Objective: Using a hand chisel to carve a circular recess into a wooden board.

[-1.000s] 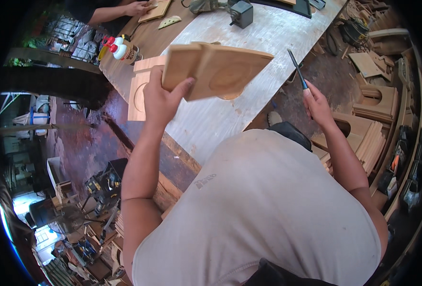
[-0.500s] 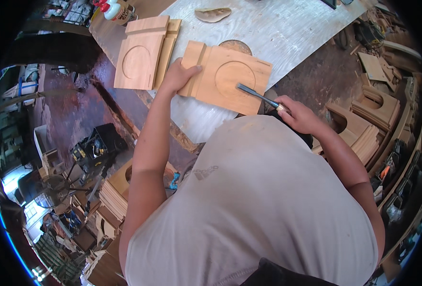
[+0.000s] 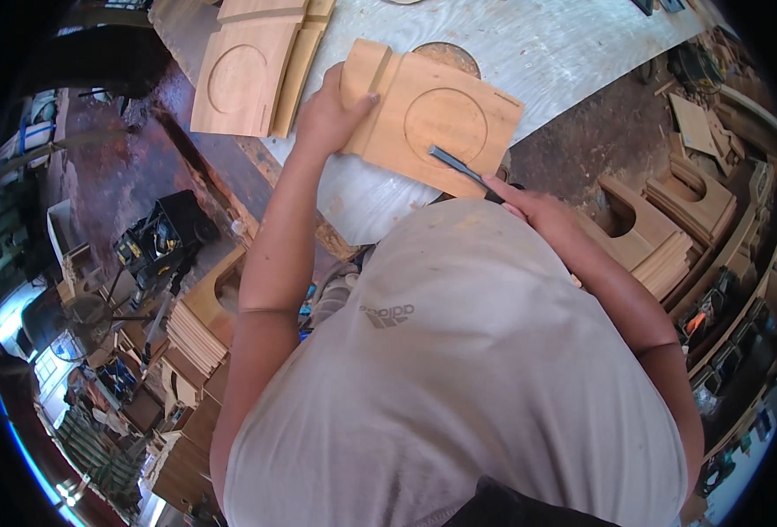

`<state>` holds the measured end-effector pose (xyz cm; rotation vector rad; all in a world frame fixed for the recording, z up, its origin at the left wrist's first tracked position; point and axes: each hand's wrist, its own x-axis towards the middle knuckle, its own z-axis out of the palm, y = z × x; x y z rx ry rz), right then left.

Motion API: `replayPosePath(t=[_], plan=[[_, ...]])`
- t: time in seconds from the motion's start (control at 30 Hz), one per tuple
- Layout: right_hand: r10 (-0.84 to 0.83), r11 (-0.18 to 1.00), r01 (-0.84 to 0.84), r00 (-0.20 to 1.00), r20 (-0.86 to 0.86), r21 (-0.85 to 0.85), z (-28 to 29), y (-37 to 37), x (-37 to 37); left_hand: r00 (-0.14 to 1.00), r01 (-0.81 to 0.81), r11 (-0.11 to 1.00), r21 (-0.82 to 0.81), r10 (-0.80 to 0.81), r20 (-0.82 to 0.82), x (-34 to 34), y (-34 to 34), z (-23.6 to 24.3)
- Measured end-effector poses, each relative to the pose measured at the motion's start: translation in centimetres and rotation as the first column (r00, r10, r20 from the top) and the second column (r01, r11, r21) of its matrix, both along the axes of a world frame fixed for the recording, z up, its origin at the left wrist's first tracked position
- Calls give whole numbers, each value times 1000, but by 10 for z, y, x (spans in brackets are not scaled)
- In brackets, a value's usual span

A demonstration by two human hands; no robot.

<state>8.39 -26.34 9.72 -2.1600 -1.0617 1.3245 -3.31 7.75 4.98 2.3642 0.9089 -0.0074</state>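
My left hand grips the left end of a light wooden board with a routed circle and a raised strip near that end. The board lies on the pale plywood worktop. In my right hand is a chisel, its flat blade on or just over the board's face at the lower edge of the circle; I cannot tell if it touches. Another stack of similar boards, one with a circle cut in it, rests to the left. Behind my board, a round wooden disc or opening partly shows.
Stacked wooden parts with rounded cutouts are at right, with scraps beyond. At left, a black tool bag, a fan and another stack of wooden parts stand lower down.
The board has gone from raised in the air to lying on the worktop. The chisel has swung leftward onto or over the board. The other person has left the view as the camera shifted.
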Motion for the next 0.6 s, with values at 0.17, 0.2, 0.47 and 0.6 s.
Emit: replayPosePath(t=[0.17, 0.2, 0.47, 0.6], plan=[[13, 999, -13, 1000, 4, 32, 4, 3, -2, 999, -13, 999, 36, 14, -38, -4, -2, -8], [14, 999, -15, 1000, 4, 34, 8, 5, -1, 999, -21, 999, 28, 23, -43, -5, -3, -9], [-27, 997, 23, 998, -55, -69, -1, 4, -3, 990, -62, 998, 3, 62, -129, 0, -15, 4], [-34, 999, 32, 997, -69, -27, 1, 10, -3, 998, -34, 999, 8, 35, -60, -4, -10, -10]])
